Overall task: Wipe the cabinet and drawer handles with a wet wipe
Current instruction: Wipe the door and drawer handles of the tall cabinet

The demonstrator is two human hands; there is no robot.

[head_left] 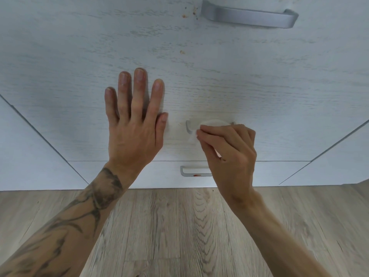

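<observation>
Right grip [229,150] is pinching the white wet wipe [213,122] over the grey metal middle drawer handle [188,126], its long axis running left-right; left grip [133,124], fingers straight, is resting flat just left.

Home kitchen: drawer fronts [219,76], handles [249,17], wood-look floor [179,226].

Three handles, two hands, one wet wipe [213,122].
Top handle [249,17], middle handle [188,126], bottom handle [191,171]; left hand [133,124], right hand [231,154].
</observation>
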